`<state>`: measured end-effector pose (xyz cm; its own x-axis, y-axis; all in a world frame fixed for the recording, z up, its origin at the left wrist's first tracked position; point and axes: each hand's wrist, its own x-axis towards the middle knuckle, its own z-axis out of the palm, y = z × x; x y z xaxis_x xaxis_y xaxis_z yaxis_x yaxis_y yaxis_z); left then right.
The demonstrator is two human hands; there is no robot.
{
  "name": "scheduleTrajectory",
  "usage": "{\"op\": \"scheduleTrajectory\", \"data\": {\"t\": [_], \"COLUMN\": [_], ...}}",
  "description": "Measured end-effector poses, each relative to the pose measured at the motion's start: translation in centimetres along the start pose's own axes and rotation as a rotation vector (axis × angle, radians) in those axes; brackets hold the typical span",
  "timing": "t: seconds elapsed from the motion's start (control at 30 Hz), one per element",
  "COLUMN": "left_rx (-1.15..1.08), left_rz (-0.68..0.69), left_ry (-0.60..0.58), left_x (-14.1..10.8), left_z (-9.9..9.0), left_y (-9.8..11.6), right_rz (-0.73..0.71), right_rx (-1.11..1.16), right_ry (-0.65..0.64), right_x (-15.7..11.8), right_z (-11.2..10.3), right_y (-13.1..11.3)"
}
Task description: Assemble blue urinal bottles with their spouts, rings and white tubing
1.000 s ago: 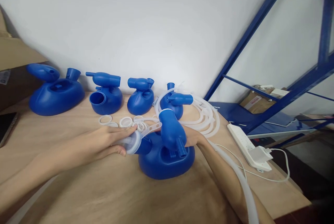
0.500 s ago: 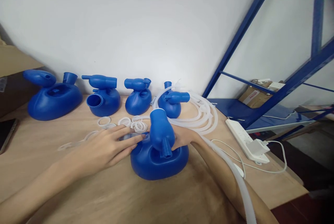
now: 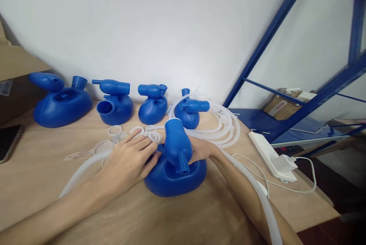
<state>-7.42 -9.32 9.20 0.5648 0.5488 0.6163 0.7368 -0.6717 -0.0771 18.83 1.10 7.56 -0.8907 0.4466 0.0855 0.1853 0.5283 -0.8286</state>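
In the middle of the wooden table stands a blue plastic bottle (image 3: 175,184) with a blue spouted piece (image 3: 178,144) on top, its narrow tube facing me. At the bottle's left end, my left hand (image 3: 130,157) bends its fingers over the bottle's neck area; what lies beneath them is hidden. Behind the spouted piece, my right hand (image 3: 200,149) is closed round part of the bottle, its fingers mostly covered. A translucent hose (image 3: 82,172) passes beside my left wrist. White rings (image 3: 115,130) lie beyond my left hand.
Several other blue bottles (image 3: 116,111) line the wall. Coiled clear hose (image 3: 228,132) lies behind my right hand. A power strip (image 3: 270,157) with a plug and cable is at right, a phone (image 3: 10,142) and cardboard box (image 3: 20,69) at left, blue shelving (image 3: 286,123) beyond.
My left hand's fingers have bent more and drawn in over the bottle's left end. A hose length now shows beside my left wrist. The view has shifted slightly; my right hand stays in place.
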Motion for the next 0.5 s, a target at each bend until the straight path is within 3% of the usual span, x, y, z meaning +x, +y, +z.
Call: {"op": "scheduleTrajectory", "data": {"t": [0.17,0.3,0.5], "left_rx": [-0.041,-0.051,-0.059], "left_rz": [-0.005,0.108,0.132], "left_ry": [-0.088,-0.142,-0.146], "left_x": [-0.2,-0.3,-0.1], "left_z": [-0.3,-0.7,-0.5], "left_y": [-0.6,-1.3,-1.7], "right_rz": [-0.012,-0.014,-0.008], "right_rx": [0.096,0.112,0.089], "right_ry": [-0.041,0.000,0.004], "right_x": [-0.1,-0.1,-0.2], "right_z": [0.1,0.2,0.2], "right_y": [0.2,0.3,0.6]}}
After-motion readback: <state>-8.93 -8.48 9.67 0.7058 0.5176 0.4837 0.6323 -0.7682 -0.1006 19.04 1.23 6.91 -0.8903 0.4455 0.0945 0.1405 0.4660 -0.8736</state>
